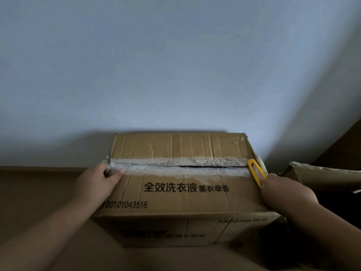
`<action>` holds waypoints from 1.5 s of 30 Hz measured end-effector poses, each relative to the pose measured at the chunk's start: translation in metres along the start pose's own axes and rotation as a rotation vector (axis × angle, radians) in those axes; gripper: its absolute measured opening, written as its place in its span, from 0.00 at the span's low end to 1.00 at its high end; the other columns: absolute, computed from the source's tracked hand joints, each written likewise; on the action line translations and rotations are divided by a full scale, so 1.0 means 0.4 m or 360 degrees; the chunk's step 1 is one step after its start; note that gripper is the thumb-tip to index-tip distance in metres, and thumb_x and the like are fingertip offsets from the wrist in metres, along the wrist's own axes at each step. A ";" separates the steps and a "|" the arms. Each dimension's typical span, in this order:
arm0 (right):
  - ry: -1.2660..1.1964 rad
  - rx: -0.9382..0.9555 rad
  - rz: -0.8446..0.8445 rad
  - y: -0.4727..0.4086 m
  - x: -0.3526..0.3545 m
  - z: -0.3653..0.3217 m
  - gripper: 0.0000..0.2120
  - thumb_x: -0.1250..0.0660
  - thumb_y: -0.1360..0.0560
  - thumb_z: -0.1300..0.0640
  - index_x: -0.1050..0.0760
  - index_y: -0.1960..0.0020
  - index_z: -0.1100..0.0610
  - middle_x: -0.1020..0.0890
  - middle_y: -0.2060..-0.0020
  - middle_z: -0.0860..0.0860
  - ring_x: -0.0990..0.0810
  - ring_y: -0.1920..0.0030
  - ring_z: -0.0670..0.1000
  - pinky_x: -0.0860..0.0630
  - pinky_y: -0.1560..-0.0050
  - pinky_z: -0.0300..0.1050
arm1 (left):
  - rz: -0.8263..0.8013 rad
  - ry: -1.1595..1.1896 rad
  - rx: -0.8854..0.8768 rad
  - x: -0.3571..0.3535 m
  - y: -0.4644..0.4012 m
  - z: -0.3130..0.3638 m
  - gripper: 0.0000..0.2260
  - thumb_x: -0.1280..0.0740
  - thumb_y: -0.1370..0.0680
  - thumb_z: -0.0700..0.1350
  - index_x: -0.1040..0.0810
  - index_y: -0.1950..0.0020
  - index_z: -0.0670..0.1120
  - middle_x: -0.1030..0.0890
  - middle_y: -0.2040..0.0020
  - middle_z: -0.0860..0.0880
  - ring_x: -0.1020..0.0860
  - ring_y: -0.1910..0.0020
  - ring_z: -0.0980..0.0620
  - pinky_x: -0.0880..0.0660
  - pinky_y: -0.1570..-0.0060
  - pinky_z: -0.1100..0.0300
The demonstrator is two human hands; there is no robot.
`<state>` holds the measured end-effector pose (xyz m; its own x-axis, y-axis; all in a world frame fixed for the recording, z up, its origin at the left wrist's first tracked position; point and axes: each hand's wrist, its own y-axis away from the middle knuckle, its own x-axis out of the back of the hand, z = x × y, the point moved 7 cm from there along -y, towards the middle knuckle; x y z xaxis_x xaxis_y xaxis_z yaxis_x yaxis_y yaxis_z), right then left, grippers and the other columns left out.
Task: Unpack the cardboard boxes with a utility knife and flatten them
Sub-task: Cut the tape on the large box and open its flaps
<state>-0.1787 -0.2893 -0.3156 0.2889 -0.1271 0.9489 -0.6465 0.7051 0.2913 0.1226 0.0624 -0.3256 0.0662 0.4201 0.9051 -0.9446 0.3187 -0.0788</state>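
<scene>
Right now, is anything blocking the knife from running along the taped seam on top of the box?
Only the left hand, which holds the seam's far end. The right hand holds the yellow knife at the near end of the box.

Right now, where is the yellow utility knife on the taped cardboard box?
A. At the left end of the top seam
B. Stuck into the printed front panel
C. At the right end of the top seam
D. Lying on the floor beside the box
C: the right hand holds the yellow utility knife at the right end of the taped seam of the cardboard box, while the left hand grips the left end.
</scene>
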 end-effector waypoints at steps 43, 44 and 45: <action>-0.0483 0.0786 0.0779 0.009 0.297 -0.227 0.11 0.40 0.20 0.42 0.29 0.49 0.49 0.25 0.64 0.45 0.25 0.60 0.55 0.35 0.61 0.48 | -0.0826 -0.0574 -0.0861 0.033 0.050 0.241 0.17 0.33 0.27 0.64 0.32 0.45 0.59 0.30 0.48 0.60 0.29 0.51 0.63 0.34 0.59 0.68; -0.0372 0.0823 0.0835 0.013 0.306 -0.249 0.12 0.41 0.20 0.42 0.28 0.48 0.50 0.27 0.64 0.44 0.26 0.59 0.55 0.38 0.59 0.47 | -0.0791 -0.0583 -0.0883 0.031 0.052 0.246 0.16 0.33 0.26 0.64 0.32 0.47 0.58 0.30 0.50 0.61 0.30 0.53 0.63 0.35 0.61 0.68; -0.0300 0.0848 0.0883 0.015 0.313 -0.265 0.12 0.41 0.20 0.42 0.28 0.48 0.50 0.28 0.65 0.44 0.26 0.59 0.56 0.41 0.58 0.46 | -0.0775 -0.0580 -0.0885 0.029 0.051 0.244 0.16 0.34 0.26 0.65 0.34 0.49 0.58 0.31 0.51 0.61 0.30 0.55 0.63 0.36 0.62 0.68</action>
<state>-0.0715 -0.2270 -0.2082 -0.2681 -0.0043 0.9634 -0.9259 0.2772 -0.2564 0.0725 -0.0092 -0.2759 0.2282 -0.1454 0.9627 -0.5336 0.8084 0.2486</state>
